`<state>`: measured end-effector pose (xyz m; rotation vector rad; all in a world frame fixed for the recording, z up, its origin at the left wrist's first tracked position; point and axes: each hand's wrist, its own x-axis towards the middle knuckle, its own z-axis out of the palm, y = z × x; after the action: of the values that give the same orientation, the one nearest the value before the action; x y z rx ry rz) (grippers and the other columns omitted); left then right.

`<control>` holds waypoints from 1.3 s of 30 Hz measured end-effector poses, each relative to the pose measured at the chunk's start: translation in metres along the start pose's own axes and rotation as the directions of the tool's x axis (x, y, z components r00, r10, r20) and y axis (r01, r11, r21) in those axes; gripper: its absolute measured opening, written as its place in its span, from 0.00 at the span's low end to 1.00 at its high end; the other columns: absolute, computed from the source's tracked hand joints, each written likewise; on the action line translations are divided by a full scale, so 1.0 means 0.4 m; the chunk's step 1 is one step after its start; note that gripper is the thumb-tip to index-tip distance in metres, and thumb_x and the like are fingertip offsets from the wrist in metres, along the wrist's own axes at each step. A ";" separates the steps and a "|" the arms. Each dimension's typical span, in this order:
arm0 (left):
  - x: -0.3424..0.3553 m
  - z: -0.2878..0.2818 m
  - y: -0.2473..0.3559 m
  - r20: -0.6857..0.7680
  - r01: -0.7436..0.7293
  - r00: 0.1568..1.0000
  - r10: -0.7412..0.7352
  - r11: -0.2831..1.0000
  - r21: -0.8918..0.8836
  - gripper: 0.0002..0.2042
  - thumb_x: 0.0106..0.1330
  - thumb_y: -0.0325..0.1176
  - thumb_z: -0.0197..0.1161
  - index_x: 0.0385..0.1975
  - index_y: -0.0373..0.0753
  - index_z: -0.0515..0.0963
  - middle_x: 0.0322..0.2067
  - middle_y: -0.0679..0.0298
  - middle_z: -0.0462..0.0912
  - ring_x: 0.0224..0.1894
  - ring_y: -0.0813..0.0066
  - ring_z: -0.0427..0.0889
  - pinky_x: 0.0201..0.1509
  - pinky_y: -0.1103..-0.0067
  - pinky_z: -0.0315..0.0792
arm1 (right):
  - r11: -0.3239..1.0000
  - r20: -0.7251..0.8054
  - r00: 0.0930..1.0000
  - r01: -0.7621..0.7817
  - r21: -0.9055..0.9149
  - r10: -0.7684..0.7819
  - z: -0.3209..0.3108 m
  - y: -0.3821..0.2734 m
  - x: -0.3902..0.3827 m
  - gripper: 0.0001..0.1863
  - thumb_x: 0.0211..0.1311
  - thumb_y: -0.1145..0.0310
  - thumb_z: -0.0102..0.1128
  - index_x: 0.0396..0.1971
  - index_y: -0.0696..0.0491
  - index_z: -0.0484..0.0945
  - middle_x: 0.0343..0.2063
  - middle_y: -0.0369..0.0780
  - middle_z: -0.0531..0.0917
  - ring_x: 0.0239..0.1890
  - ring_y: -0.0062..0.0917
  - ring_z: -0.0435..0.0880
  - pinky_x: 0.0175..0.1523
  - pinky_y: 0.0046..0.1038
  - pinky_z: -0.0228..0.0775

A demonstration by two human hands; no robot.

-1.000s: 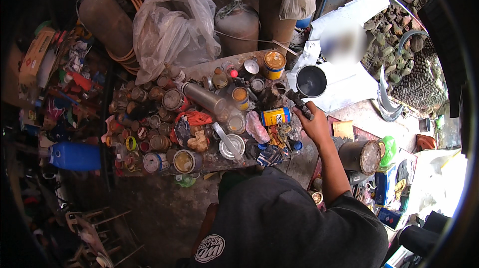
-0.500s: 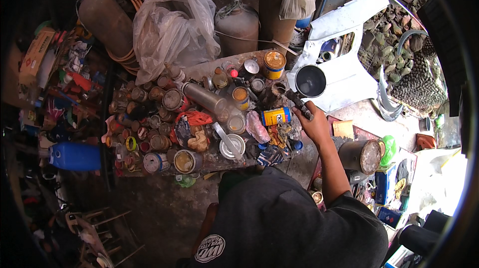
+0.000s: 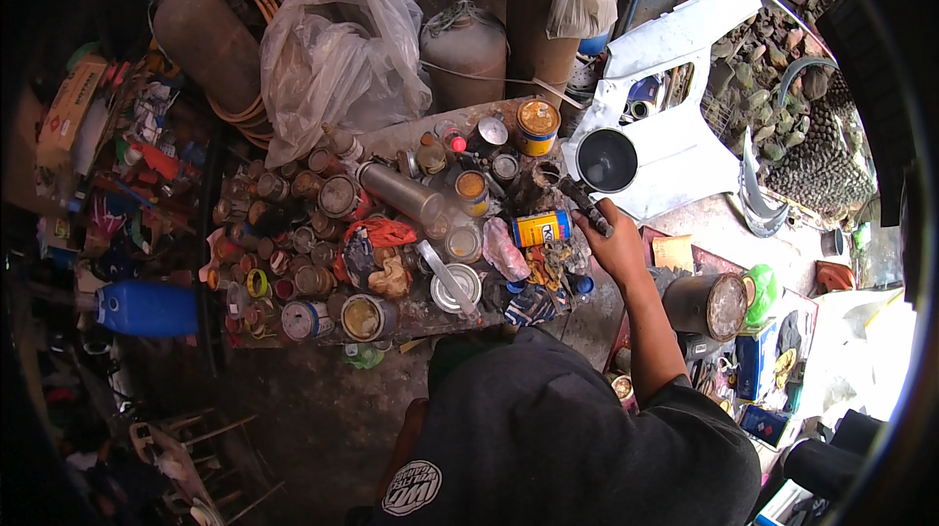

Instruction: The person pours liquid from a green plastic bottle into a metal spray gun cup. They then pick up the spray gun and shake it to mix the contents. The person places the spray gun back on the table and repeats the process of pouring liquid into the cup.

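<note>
My right hand [image 3: 618,244] reaches over the right end of the cluttered workbench [image 3: 411,132]. Its fingers are closed on a dark, grimy rod-like handle [image 3: 589,207]. Just beyond the hand is a round black container [image 3: 606,159], open at the top, with a small pale spot inside. Whether the handle joins this container I cannot tell. Left of the hand, a yellow and blue can [image 3: 541,228] lies on its side by crumpled rags [image 3: 558,272]. Only part of my left arm [image 3: 407,436] shows beside the dark shirt; the left hand is hidden.
Jars and cans [image 3: 313,279] crowd the bench's left half, with a clear cylinder [image 3: 401,191] among them. A white panel [image 3: 675,149] lies at the right. Behind the bench stand gas cylinders [image 3: 465,48] and plastic sheeting [image 3: 342,56]. A large can [image 3: 704,307] stands right of my forearm.
The black container has shifted very slightly left. My right hand keeps its grip on the dark handle, nearly still.
</note>
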<state>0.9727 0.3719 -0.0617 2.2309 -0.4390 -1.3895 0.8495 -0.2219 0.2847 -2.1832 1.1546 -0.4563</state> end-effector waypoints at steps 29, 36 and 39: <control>-0.005 0.004 -0.005 0.012 0.035 0.999 -0.034 0.994 -0.106 0.19 0.68 0.42 0.55 0.33 0.30 0.86 0.30 0.45 0.86 0.35 0.53 0.86 0.46 0.61 0.76 | 1.000 0.011 1.000 -0.011 0.012 0.010 -0.013 -0.013 -0.006 0.24 0.68 0.50 0.70 0.46 0.57 0.79 0.41 0.55 0.88 0.46 0.56 0.86 0.47 0.46 0.79; -0.004 0.008 -0.003 -0.002 -0.004 1.000 0.004 0.995 -0.104 0.19 0.69 0.41 0.55 0.34 0.30 0.86 0.31 0.46 0.87 0.35 0.53 0.86 0.46 0.61 0.76 | 1.000 0.023 0.999 -0.023 -0.003 0.023 -0.022 -0.018 -0.007 0.25 0.68 0.50 0.70 0.48 0.57 0.79 0.43 0.54 0.89 0.46 0.55 0.86 0.48 0.45 0.79; -0.007 0.006 -0.003 0.002 0.006 1.000 -0.005 0.988 -0.154 0.19 0.69 0.41 0.55 0.34 0.30 0.86 0.31 0.46 0.87 0.36 0.51 0.86 0.47 0.61 0.76 | 0.999 0.025 0.999 -0.032 -0.012 0.032 -0.022 -0.015 -0.008 0.24 0.68 0.50 0.70 0.49 0.57 0.79 0.43 0.54 0.89 0.47 0.55 0.86 0.48 0.45 0.79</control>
<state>0.9695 0.3739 -0.0611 2.1080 -0.3148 -1.3798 0.8464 -0.2201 0.2952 -2.1706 1.1799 -0.4089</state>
